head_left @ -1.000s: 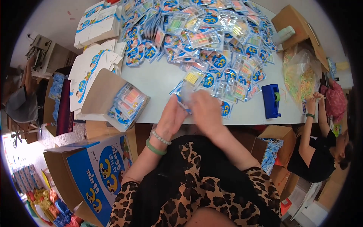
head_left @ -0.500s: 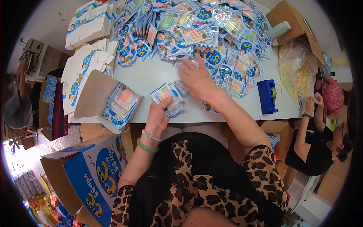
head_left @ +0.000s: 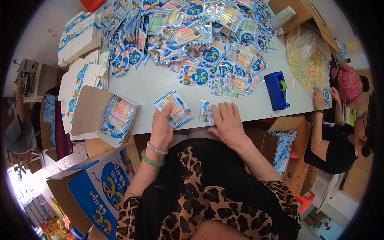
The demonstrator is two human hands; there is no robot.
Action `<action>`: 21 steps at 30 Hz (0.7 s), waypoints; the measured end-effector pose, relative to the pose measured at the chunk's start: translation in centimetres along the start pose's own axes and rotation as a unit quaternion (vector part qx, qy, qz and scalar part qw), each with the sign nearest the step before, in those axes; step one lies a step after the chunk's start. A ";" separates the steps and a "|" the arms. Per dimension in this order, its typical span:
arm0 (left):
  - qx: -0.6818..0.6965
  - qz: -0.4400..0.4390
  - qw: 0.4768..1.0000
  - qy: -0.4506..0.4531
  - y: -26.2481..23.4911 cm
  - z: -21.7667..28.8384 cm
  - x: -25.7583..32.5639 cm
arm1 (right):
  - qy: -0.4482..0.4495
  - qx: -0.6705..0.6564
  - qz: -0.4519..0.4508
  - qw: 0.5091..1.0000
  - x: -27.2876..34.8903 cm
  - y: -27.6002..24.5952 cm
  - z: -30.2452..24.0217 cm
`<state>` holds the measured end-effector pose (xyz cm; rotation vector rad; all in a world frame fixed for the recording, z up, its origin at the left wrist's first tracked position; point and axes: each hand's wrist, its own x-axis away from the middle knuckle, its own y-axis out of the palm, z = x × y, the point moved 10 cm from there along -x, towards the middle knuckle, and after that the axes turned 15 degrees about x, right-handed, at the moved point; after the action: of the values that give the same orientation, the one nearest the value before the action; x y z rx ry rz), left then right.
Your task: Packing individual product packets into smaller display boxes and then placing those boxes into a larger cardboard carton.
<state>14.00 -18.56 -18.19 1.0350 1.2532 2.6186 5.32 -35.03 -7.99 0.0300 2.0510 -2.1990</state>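
Observation:
My left hand [head_left: 161, 130] is closed on a clear sachet of coloured sticks [head_left: 182, 114] with a blue-and-white printed edge, thumb on top; others may lie beneath it. To its right my right hand [head_left: 231, 125] lies flat at the table's front edge, fingers stretched out over a second sachet [head_left: 205, 112] and partly covering it. Left of my left hand an open white carton [head_left: 89, 108] lies tilted, holding several similar sachets [head_left: 120, 114]. A large heap of sachets [head_left: 196, 76] spreads across the far part of the white table [head_left: 160, 82].
Flattened cartons [head_left: 78, 90] are stacked at the left. A blue tape dispenser [head_left: 276, 91] stands right of the heap, near a clear bag of coloured sticks [head_left: 310, 60]. A big blue carton [head_left: 96, 192] sits low left. Another person [head_left: 334, 148] works at the right.
My right hand has come back from the heap to the table's front edge, where it now covers a sachet. My left hand still holds its sachet. The view has shifted slightly.

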 end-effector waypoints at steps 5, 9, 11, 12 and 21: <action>-0.001 -0.010 1.000 -0.022 0.6 -1.1 0.9 | -0.114 -0.085 -0.008 0.990 1.2 1.0 -1.4; -0.001 -0.029 0.999 -0.022 1.8 -1.6 1.2 | 0.059 -0.300 0.090 0.948 -0.8 -1.1 0.8; 0.075 -0.096 0.991 -0.048 4.3 -2.5 1.8 | 0.099 -0.278 0.105 0.950 -3.0 0.0 0.6; 0.072 -0.101 0.991 -0.054 5.1 -3.2 2.2 | 0.135 -0.253 0.119 0.951 -3.7 0.2 0.5; 0.101 -0.021 0.992 -0.071 1.8 -2.7 -0.6 | 0.142 -0.195 0.059 0.969 -6.2 1.9 6.4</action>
<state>13.29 -21.78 -18.44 1.1861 1.5116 2.3778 12.20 -40.96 -8.73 0.4362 2.5236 -1.7715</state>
